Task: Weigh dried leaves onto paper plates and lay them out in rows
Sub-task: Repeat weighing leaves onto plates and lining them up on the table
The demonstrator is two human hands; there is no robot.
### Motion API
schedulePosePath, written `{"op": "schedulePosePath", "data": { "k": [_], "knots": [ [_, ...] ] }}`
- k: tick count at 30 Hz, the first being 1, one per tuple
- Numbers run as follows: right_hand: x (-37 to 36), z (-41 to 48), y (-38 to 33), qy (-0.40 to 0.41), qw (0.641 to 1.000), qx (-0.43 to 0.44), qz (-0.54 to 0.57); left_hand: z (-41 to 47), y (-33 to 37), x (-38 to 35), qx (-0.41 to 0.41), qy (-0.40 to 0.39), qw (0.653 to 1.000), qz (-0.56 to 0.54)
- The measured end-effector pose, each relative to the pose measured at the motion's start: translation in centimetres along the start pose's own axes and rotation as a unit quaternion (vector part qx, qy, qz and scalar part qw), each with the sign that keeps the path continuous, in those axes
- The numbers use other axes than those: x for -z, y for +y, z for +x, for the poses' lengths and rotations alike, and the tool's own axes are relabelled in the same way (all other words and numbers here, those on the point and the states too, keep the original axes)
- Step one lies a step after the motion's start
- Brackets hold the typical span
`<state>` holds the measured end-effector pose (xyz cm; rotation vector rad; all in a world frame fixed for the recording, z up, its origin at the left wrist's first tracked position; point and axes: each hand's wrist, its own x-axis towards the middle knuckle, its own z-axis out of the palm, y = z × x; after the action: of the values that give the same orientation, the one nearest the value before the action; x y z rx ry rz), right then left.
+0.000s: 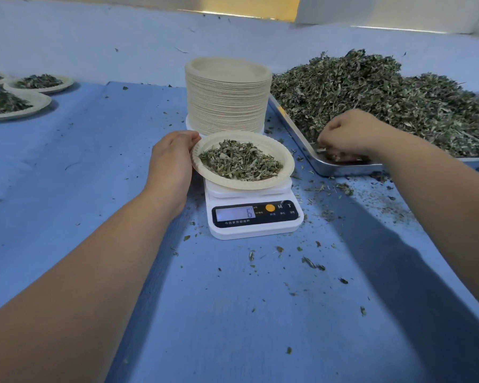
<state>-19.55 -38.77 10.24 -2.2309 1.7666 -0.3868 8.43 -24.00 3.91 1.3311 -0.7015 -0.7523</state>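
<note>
A paper plate (284, 158) holding a small heap of dried leaves (239, 160) sits on a white digital scale (253, 217) whose display reads 6. My left hand (172, 164) holds the plate's left rim, thumb on the edge. My right hand (349, 136) reaches into the near corner of a metal tray (343, 168), its fingers curled down into the leaves there. The tray carries a big pile of dried leaves (385, 100). What the fingers hold is hidden.
A tall stack of empty paper plates (227, 95) stands just behind the scale. Three filled plates (25, 98) lie at the far left on the blue cloth. Leaf crumbs are scattered around the scale and in front of the tray.
</note>
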Motion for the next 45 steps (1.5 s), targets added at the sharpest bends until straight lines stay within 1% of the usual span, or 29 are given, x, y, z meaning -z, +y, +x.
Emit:
{"op": "schedulePosePath", "data": {
  "k": [1, 3, 5, 7, 10, 13, 15, 17, 18, 19, 20, 22, 23, 25, 27, 28, 30, 33, 34, 37, 38, 40, 45],
  "knots": [
    [0.2, -0.1, 0.2, 0.027, 1.0, 0.0, 0.009, 0.1, -0.1, 0.0, 0.0, 0.0, 1.0, 0.0],
    [0.7, 0.0, 0.8, 0.065, 0.996, -0.004, -0.059, 0.2, -0.2, 0.1, -0.002, 0.0, 1.0, -0.002],
    [0.8, -0.1, 1.6, 0.031, 0.988, -0.046, -0.141, 0.2, -0.2, 0.0, -0.003, -0.002, 1.0, -0.005],
    [0.3, -0.1, 2.4, -0.023, 0.981, -0.082, -0.173, 0.3, -0.2, 0.0, 0.001, -0.002, 1.0, -0.006],
    [0.0, 0.0, 2.6, -0.04, 0.987, -0.085, -0.132, 0.4, -0.3, 0.0, 0.001, 0.001, 1.0, -0.01],
    [0.2, -0.1, 2.1, -0.067, 0.989, -0.043, -0.123, 0.5, -0.3, 0.0, 0.0, -0.001, 1.0, -0.009],
    [0.4, -0.2, 1.8, -0.035, 0.997, -0.013, -0.072, 0.5, -0.3, 0.1, 0.0, -0.003, 1.0, -0.006],
    [0.7, -0.5, 1.7, 0.017, 1.0, -0.002, 0.018, 0.5, -0.3, 0.1, 0.0, -0.002, 1.0, -0.005],
    [0.6, -0.6, 2.0, 0.042, 0.998, -0.001, 0.035, 0.5, -0.3, 0.1, 0.001, -0.002, 1.0, -0.005],
    [0.5, -0.6, 2.2, 0.062, 0.998, -0.002, 0.021, 0.5, -0.3, 0.1, 0.002, -0.001, 1.0, -0.005],
    [0.4, -0.5, 2.4, 0.067, 0.998, -0.009, -0.02, 0.5, -0.3, 0.1, 0.003, -0.001, 1.0, -0.006],
    [-0.1, -0.2, 2.7, 0.015, 0.99, -0.058, -0.124, 0.4, -0.3, 0.1, 0.002, 0.0, 1.0, -0.008],
    [-0.3, -0.1, 2.7, -0.021, 0.984, -0.086, -0.153, 0.4, -0.3, 0.1, 0.003, -0.001, 1.0, -0.008],
    [-0.4, 0.3, 2.5, -0.064, 0.98, -0.102, -0.159, 0.4, -0.2, 0.0, 0.003, -0.001, 1.0, -0.007],
    [-0.5, 0.7, 2.2, -0.076, 0.983, -0.076, -0.15, 0.4, -0.2, 0.0, 0.002, -0.001, 1.0, -0.004],
    [-0.5, 0.9, 2.1, -0.069, 0.986, -0.058, -0.141, 0.4, -0.2, 0.0, 0.002, -0.001, 1.0, -0.002],
    [-0.6, 0.9, 1.7, -0.028, 0.992, -0.018, -0.119, 0.4, -0.2, 0.0, 0.004, -0.001, 1.0, 0.0],
    [-0.9, 0.3, 0.9, 0.064, 0.992, 0.04, -0.102, 0.2, -0.1, 0.0, 0.005, 0.002, 1.0, -0.003],
    [-1.2, 0.1, 0.5, 0.068, 0.991, 0.052, -0.1, 0.2, -0.1, 0.0, 0.005, 0.003, 1.0, -0.005],
    [-2.3, -0.2, -0.6, -0.006, 0.993, 0.072, -0.098, 0.0, 0.0, 0.0, 0.004, 0.003, 1.0, -0.005],
    [-2.6, -0.3, -0.7, -0.013, 0.992, 0.086, -0.093, -0.1, 0.1, 0.0, 0.004, 0.002, 1.0, -0.004],
    [-3.1, -0.5, -0.8, 0.003, 0.992, 0.106, -0.071, -0.1, 0.1, 0.0, 0.005, 0.002, 1.0, -0.005],
    [-3.4, -0.6, -1.0, -0.015, 0.992, 0.084, -0.091, -0.1, 0.1, -0.1, 0.005, 0.001, 1.0, -0.006]
  ]
}}
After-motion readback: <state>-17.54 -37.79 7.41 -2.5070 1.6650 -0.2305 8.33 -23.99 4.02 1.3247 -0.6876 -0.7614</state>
